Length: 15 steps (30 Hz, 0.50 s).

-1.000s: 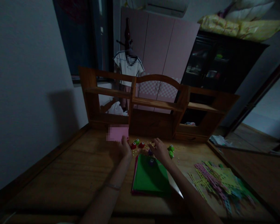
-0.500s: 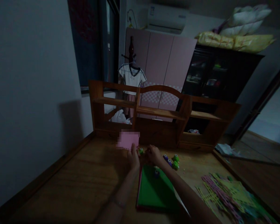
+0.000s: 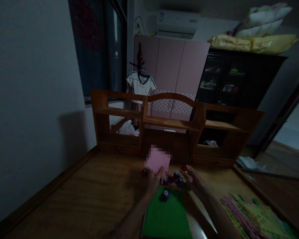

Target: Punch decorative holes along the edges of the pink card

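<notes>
My left hand grips a pink card by its lower edge, where a row of small dark holes shows; the card's upper part is pixelated. In my right hand, a small red piece sits at the fingertips. Between the hands lie several small round toys with white eye-like rings, among them a purple toy and a dark red toy. Another red toy is left of my left hand. One more purple toy rests on a green flat board or book.
A wooden surface spreads under everything, backed by a wooden shelf unit. To the right lies a heap of pink and yellow perforated strips. A white wall borders the left side.
My left hand has moved right with the pink card. My right hand has also shifted right, and the red piece now shows at its fingertips. The toys between the hands are more exposed.
</notes>
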Motion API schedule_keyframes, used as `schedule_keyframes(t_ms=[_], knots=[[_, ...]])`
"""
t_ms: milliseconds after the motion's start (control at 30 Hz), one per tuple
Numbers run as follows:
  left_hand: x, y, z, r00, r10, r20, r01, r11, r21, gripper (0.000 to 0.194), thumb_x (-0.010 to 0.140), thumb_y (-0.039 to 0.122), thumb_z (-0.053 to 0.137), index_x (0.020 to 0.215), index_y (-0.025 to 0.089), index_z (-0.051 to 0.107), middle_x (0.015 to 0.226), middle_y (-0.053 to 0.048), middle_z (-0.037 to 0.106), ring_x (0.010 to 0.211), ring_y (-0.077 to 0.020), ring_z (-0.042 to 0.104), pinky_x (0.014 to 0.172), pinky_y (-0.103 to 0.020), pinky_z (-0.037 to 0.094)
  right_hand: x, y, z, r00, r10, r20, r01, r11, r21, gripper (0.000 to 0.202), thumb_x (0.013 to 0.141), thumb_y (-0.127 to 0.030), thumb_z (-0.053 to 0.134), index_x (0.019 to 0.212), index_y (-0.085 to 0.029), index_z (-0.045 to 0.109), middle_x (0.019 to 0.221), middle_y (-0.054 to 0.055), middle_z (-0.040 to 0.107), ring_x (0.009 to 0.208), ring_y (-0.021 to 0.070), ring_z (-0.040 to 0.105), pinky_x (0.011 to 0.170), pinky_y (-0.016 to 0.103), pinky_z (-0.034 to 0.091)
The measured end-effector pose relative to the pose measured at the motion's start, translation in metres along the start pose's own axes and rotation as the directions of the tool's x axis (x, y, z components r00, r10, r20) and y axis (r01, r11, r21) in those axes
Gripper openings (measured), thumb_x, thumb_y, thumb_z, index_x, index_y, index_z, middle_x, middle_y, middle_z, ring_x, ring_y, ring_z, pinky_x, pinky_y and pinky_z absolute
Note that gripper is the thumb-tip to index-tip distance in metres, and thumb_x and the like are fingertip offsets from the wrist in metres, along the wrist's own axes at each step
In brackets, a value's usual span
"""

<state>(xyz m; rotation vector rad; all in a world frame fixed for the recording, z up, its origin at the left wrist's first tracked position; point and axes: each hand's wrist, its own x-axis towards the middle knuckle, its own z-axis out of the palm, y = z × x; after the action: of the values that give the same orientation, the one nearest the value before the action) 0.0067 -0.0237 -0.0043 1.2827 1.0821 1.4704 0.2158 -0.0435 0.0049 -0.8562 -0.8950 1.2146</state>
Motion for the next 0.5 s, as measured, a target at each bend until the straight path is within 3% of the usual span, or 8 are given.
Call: schedule_keyframes(t_ms=[100,200,300,400,500], knots=[[-0.003,0.002,0.001,1.0,0.013,0.0,-0.013,1.0,-0.016,0.044,0.077,0.051,0.059,0.101,0.015,0.064,0.097,-0.011,0.069,0.102,-0.0223,0.061,0.09,-0.033,0.047,-0.003,0.005,0.007,0.999,-0.021,-0.036,0.023,0.997,0.068,0.027,0.071,-0.045,0.072,0.086,-0.023,0.067,0.099,0.007,0.066,0.107,0.0273,0.059,0.097,0.04,0.046],[-0.005,0.004,0.0,0.997,-0.041,0.06,0.04,0.999,0.008,0.048,0.081,0.056,0.051,0.098,0.013,0.064,0.083,-0.009,0.07,0.076,-0.0208,0.066,0.074,-0.033,0.051,-0.009,0.009,0.021,1.0,-0.022,-0.008,0.022,0.999,0.046,0.033,0.068,-0.043,0.075,0.095,-0.024,0.066,0.111,0.005,0.063,0.11,0.0257,0.057,0.097,0.037,0.045],[-0.007,0.006,0.0,0.977,-0.152,0.148,0.142,0.987,0.076,0.054,0.082,0.061,0.042,0.084,0.012,0.065,0.063,-0.006,0.066,0.055,-0.0193,0.061,0.057,-0.032,0.05,-0.017,0.013,0.033,0.998,0.063,0.024,-0.064,0.998,0.013,0.038,0.069,-0.045,0.074,0.098,-0.021,0.066,0.11,0.008,0.065,0.11,0.0263,0.057,0.093,0.036,0.048],[-0.009,0.011,-0.001,0.994,-0.052,0.098,0.04,0.991,0.124,0.047,0.082,0.056,0.048,0.095,0.014,0.066,0.083,-0.009,0.07,0.087,-0.0225,0.065,0.079,-0.033,0.051,-0.022,0.018,0.039,0.99,0.134,0.037,-0.134,0.991,-0.011,0.042,0.066,-0.039,0.079,0.099,-0.018,0.066,0.103,0.009,0.067,0.098,0.0253,0.063,0.085,0.035,0.05],[-0.012,0.016,-0.001,0.993,-0.003,0.117,-0.017,0.985,0.171,0.045,0.084,0.051,0.049,0.105,0.015,0.065,0.105,-0.011,0.068,0.11,-0.0223,0.057,0.096,-0.033,0.044,-0.024,0.022,0.041,0.99,0.138,0.025,-0.135,0.988,-0.077,0.035,0.074,-0.047,0.071,0.091,-0.017,0.066,0.087,0.008,0.069,0.075,0.0205,0.066,0.071,0.031,0.051]])
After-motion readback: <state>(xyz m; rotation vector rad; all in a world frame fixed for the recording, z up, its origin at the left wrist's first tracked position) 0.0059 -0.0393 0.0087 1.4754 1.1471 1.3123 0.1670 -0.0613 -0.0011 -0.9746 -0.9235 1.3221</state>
